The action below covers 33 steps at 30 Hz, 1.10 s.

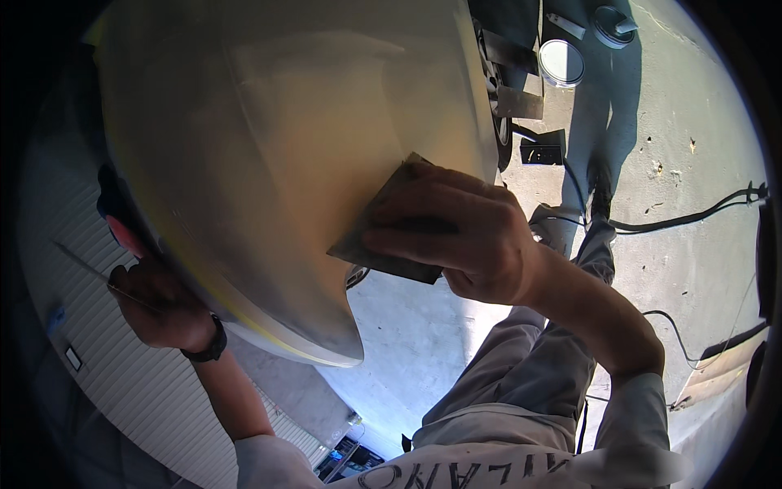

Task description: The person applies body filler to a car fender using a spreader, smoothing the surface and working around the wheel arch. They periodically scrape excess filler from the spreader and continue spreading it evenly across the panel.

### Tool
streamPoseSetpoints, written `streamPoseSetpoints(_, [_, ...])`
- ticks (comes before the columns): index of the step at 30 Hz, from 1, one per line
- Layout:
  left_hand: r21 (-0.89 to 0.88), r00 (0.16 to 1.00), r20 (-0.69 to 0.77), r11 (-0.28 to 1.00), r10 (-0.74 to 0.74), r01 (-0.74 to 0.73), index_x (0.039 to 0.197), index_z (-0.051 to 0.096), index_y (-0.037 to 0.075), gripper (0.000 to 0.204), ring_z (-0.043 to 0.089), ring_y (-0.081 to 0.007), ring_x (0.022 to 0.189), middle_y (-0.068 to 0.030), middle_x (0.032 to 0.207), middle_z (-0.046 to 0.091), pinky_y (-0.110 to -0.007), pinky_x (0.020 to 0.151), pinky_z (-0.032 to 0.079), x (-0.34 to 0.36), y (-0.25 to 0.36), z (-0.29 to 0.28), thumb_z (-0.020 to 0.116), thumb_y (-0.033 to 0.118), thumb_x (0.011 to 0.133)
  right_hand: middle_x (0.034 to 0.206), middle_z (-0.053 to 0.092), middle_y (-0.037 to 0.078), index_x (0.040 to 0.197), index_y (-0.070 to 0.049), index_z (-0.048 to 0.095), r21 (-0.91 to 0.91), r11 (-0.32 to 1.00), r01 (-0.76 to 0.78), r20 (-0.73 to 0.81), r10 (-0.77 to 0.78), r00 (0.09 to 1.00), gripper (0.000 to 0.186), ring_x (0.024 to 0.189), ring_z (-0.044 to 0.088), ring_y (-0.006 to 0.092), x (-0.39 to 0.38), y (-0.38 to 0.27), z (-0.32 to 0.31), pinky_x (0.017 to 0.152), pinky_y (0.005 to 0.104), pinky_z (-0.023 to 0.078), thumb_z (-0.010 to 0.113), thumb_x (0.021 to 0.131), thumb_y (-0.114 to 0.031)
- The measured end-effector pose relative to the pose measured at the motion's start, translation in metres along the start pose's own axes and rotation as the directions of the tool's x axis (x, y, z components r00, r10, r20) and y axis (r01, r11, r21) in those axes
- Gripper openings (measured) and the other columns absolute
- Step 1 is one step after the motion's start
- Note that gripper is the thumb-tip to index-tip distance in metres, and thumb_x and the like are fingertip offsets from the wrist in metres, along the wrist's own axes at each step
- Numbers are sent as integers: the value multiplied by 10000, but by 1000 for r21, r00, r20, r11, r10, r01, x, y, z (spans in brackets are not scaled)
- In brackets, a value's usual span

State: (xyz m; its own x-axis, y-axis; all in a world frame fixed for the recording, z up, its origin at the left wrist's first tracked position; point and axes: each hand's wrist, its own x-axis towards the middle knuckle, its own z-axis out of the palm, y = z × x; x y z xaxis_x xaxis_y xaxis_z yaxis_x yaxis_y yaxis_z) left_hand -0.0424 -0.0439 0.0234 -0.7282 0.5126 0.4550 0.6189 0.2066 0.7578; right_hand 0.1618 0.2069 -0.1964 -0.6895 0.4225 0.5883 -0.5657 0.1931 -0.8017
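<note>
A large, curved vehicle body panel [285, 155] with a matt, yellowish-grey surface and yellow along its outer edge fills the upper middle. My right hand [481, 232] is closed on a dark grey square sheet [352, 244] that looks like sandpaper. Its fingers press the sheet flat against the panel near the right-hand edge. Beyond the panel's left edge, my left hand [159, 306], with a dark band on the wrist, is closed around a thin strip [77, 259] seen nearly edge-on. Shadow hides part of that grip.
Several items lie on the concrete floor at the upper right: an open can with white contents [561, 63], another round can [612, 28] and a black box [542, 151]. A black cable [676, 223] crosses the floor at right. A ribbed white shutter [114, 359] stands at lower left.
</note>
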Motion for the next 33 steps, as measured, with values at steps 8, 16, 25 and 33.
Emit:
streamPoseSetpoints(8, [498,992,102,860,69,-111,1091,557,15,470,669,-118,697,-51,741,628,-235,732,531,4,4,-1,258,374,1147,1061,743,124,1120,-87,783,-12,997,-82,-10,81,997,356,985,728,278,-33,-2,-11,835,380,617,691,797,32])
streamPoseSetpoints(16, [588,984,124,789,128,-177,929,492,80,440,490,-96,597,-19,664,486,-255,674,464,-3,4,2,244,380,1135,969,759,153,1215,-39,720,-112,720,-685,-246,648,721,276,827,745,258,14,28,-36,804,330,564,621,959,-63])
streamPoseSetpoints(25, [502,994,-2,860,108,-92,1144,532,4,412,559,-100,669,-40,738,544,-246,697,475,0,8,8,314,354,1134,1079,723,136,1206,-47,747,-103,882,-460,-279,418,865,331,902,730,253,15,16,4,765,321,581,643,912,65])
streamPoseSetpoints(33, [363,1000,13,932,-26,20,1013,500,63,398,484,-137,636,-30,635,421,-340,772,471,3,11,6,281,378,1118,1096,714,124,1144,-72,773,-81,946,-314,-175,297,939,393,1011,724,260,-39,-34,33,924,413,604,729,776,57])
